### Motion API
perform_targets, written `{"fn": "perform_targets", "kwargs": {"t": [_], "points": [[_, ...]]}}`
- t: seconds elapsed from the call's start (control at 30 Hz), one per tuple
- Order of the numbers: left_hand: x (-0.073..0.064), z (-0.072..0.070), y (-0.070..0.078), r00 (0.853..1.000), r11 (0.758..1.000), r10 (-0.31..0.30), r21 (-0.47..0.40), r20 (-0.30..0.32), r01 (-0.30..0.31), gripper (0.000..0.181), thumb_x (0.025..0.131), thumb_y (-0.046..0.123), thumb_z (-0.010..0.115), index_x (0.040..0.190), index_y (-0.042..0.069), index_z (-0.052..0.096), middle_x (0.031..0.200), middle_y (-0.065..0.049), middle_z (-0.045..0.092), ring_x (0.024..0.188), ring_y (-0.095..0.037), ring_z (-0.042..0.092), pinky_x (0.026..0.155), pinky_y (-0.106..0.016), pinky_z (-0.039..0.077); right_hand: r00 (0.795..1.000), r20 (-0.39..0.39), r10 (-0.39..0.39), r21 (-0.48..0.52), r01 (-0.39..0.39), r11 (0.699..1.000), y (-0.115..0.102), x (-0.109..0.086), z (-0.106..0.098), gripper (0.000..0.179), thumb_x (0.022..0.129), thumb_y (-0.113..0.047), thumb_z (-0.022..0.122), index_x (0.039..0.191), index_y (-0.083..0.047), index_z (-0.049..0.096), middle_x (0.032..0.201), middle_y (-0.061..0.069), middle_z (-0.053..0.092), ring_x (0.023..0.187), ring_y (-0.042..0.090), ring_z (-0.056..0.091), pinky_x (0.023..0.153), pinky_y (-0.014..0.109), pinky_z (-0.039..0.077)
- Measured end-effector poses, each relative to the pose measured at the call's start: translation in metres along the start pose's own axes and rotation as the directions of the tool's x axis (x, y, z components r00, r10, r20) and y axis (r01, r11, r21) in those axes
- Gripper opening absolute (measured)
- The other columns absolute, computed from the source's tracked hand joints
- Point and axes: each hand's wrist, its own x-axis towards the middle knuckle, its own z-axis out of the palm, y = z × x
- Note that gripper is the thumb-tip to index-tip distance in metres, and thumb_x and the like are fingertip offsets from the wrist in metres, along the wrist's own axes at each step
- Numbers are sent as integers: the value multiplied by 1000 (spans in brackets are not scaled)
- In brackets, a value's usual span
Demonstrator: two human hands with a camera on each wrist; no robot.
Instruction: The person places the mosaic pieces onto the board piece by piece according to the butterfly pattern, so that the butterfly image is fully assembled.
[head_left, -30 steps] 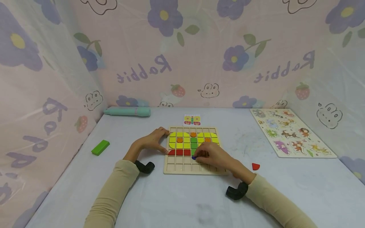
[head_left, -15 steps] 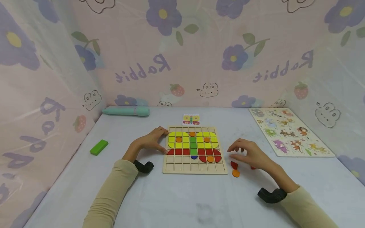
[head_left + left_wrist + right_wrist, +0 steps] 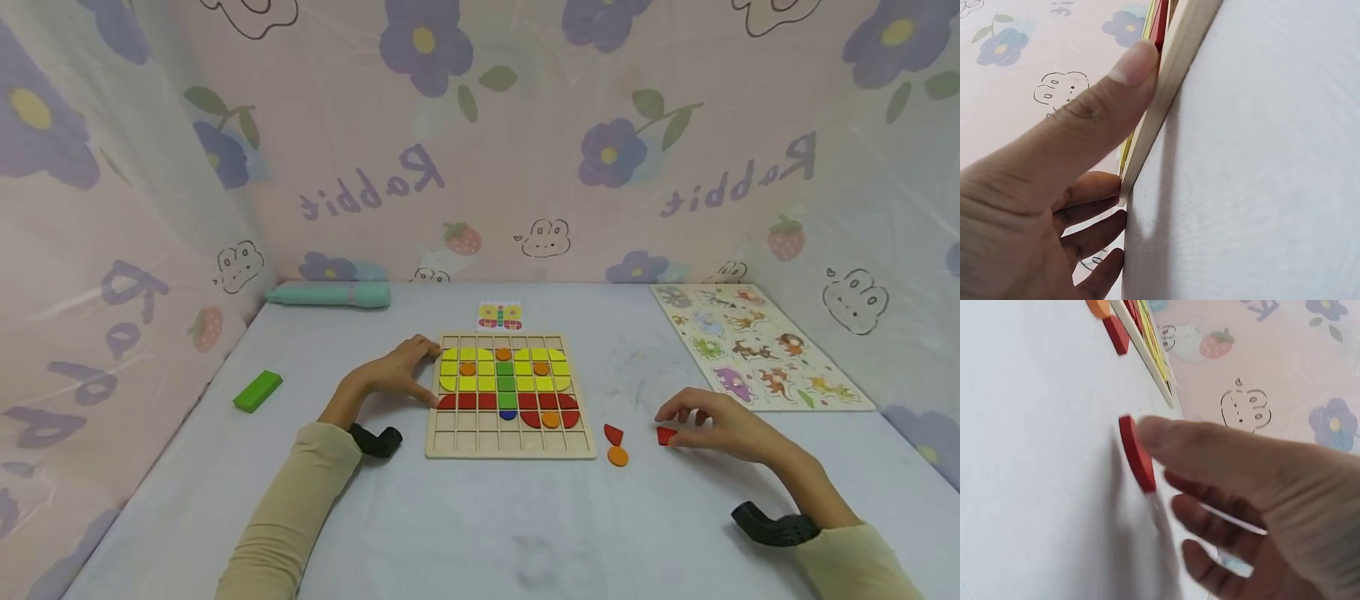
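My left hand [image 3: 393, 371] rests spread along the left edge of a wooden grid board [image 3: 465, 442], thumb tip by a red piece in the left wrist view. Yellow, red, green, orange and blue pieces fill part of the grid. Right of the board, my right hand [image 3: 723, 425] is low over a loose red piece [image 3: 665, 436] with a curved edge. Its thumb tip is right at the red piece [image 3: 1136, 456] in the right wrist view, and the forefinger, hidden there, shows a gap above the piece in the head view.
Between board and right hand lie another red piece [image 3: 613, 434] and an orange disc [image 3: 618, 456]. A butterfly pattern card [image 3: 500, 316] stands behind the board. A green block [image 3: 257, 391] lies left, a teal tube [image 3: 330, 294] back left, an animal picture board [image 3: 757, 350] back right.
My right hand has left a small blue piece in the grid below the green pieces and moved right to the loose red piece. The left hand stays at the board.
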Motion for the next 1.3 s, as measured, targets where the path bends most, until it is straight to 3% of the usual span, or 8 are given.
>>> {"fn": "perform_targets", "kwargs": {"t": [0.13, 0.37, 0.6, 1.0, 1.2, 1.3], "points": [[0, 1, -1, 1000, 1000, 3, 3, 0, -3, 85, 69, 39, 81, 134, 2, 42, 135, -13, 38, 130, -30, 31, 111, -47, 24, 996, 81, 37, 56, -42, 998, 5, -4, 1, 32, 76, -16, 77, 105, -13, 63, 92, -1, 62, 77, 11, 48, 61, 25, 41], [-1, 0, 0, 1000, 1000, 9, 7, -7, -9, 84, 69, 38, 81, 133, 1, 42, 135, -14, 39, 130, -30, 31, 111, -47, 23, 999, 37, -20, 31, 19, 999, 11, -2, 7, 27, 77, -12, 76, 102, -14, 64, 89, -4, 63, 75, 10, 51, 62, 24, 42], [0, -1, -1, 1000, 1000, 14, 3, -1, -14, 85, 70, 38, 81, 134, 1, 41, 136, -13, 38, 131, -29, 30, 111, -45, 23, 999, 23, -30, 21, 30, 999, 6, 8, 11, 26, 78, -13, 75, 102, -15, 65, 90, -6, 64, 76, 9, 52, 63, 23, 43], [0, 0, -1, 1000, 1000, 12, -9, 6, -12, 85, 69, 38, 81, 134, 1, 41, 136, -13, 38, 131, -29, 30, 111, -45, 23, 991, -9, -137, 34, 137, 990, -52, 79, 58, 27, 80, -18, 74, 105, -10, 67, 93, -3, 66, 78, 10, 54, 65, 25, 47], [1, 0, -2, 1000, 1000, 6, -5, 5, -6, 84, 69, 36, 81, 135, 2, 41, 136, -12, 38, 131, -28, 30, 111, -45, 23, 985, 67, -160, 50, 156, 986, -80, 120, 88, 26, 80, -21, 74, 102, -10, 65, 91, -5, 64, 79, 12, 54, 69, 23, 49], [1, 0, -3, 1000, 1000, 12, -1, 4, -12, 83, 70, 37, 81, 134, 1, 41, 136, -13, 38, 131, -29, 30, 111, -45, 23, 978, 100, -186, 3, 186, 983, -89, 136, 103, 22, 81, -25, 73, 98, -14, 65, 87, -8, 61, 76, 11, 51, 66, 20, 46]]}}
